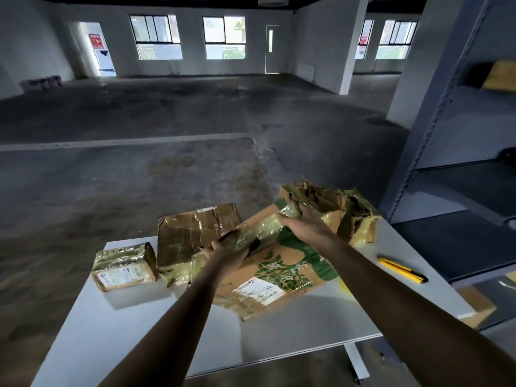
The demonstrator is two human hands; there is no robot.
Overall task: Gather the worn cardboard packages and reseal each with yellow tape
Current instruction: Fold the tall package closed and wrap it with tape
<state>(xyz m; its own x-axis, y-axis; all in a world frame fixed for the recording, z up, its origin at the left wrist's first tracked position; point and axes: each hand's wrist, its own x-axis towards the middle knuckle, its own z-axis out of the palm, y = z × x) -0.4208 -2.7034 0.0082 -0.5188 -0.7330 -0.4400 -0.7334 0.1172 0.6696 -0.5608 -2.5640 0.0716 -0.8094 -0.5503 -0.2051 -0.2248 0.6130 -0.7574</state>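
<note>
Yellow tape (259,233) spans mid-frame between left hand (229,254) and right hand (297,223), each gripping an end above the leaf-printed box (279,272). The packages look gathered; the torn box (354,216) at right seems unsealed.

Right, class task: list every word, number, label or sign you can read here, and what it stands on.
Nothing can be read for certain.
Label on the small package: print too blurred.
Shipping label on the flat package: barcode visible, words too small.
White tag on the middle box: blurred.
Left red sign by the doorway: unreadable.
Right red sign by the far window: unreadable.
</note>
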